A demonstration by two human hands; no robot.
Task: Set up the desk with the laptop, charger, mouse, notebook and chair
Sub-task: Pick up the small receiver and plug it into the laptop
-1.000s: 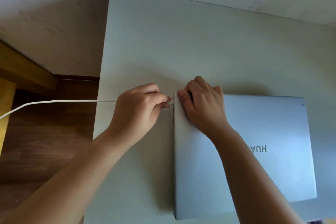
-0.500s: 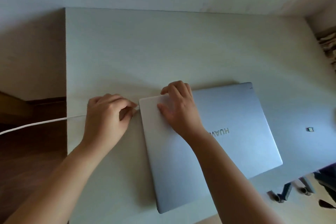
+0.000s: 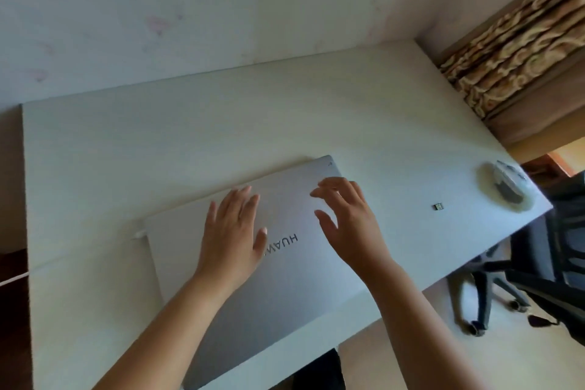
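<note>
Silver metal lies under both hands: the left hand (image 3: 232, 231) has its fingers (image 3: 243, 199) straight and close together, flat over the closed laptop (image 3: 285, 288), though whether the palm presses the lid cannot be told. The right hand (image 3: 346, 225) hovers with fingers spread wide and slightly bent, holding nothing, at about three o'clock from the left one. Between them the lid shows "HUAW" in dark letters, upside down to the wearer, the last letter hidden by the left hand. The laptop sits slanted on the white desk (image 3: 158, 149), its near edge reaching the desk's front edge. At nine o'clock from the lid, a white charger plug (image 3: 139, 234) meets the laptop's left side, and its cable (image 3: 14, 279) shows again past the desk's left edge. At three o'clock from the right hand lies a small dark USB dongle (image 3: 438, 206); further that way, by the desk's right corner, a grey mouse (image 3: 509, 185) rests on a round pale pad (image 3: 487, 190). Beyond that corner stands a black office chair (image 3: 544, 263) on castors. A patterned curtain (image 3: 512, 51) hangs at one o'clock.
</note>
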